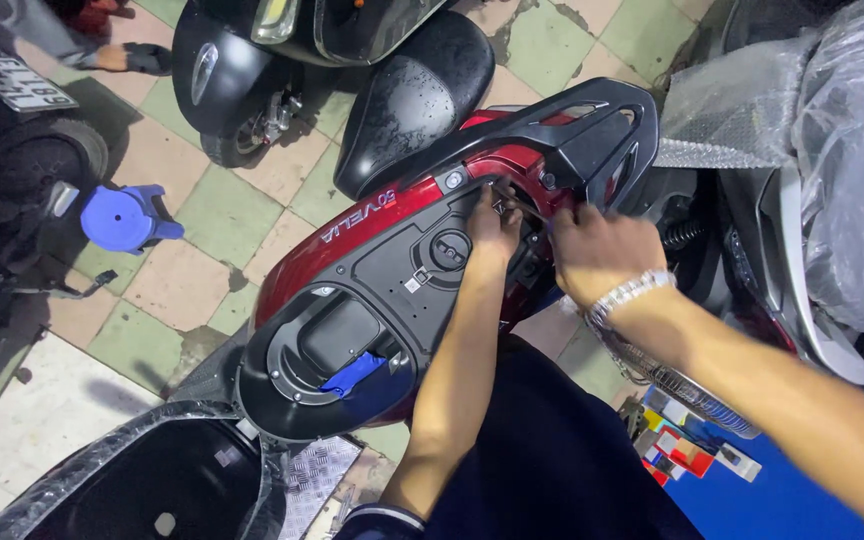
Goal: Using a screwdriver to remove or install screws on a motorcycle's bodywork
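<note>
Red scooter [352, 245] is seen from above with its seat [414, 95] tipped up and the black under-seat tray [392, 275] exposed. Both hands are placed at the rear of that tray, just under the black grab rail [592, 125].

Left hand [494, 225]: fingers are curled down onto a small metal part [504, 203] at the tray's rear edge. Whether it is actually pinched cannot be told, since the fingertips are hidden.

Right hand [597, 250]: fingers are bent and pressed against the red rear panel just beside the left hand, knuckles up. Nothing is seen held in it; the grip is hidden. A metal-link bracelet [630, 293] is worn on that wrist.

The two hands are close together, nearly touching, on either side of the same spot.

Further forward in the tray, a round black cap [450, 248] is seated, and a blue piece [354, 372] is lodged in the oval front compartment [327, 350].

Around: a black scooter [252, 60] is parked ahead, a blue plastic stool [127, 218] lies on the tiled floor [202, 215] to the left, a plastic-wrapped scooter [832, 170] stands to the right, and a wire fan guard [682, 385] lies near the blue surface at lower right.
</note>
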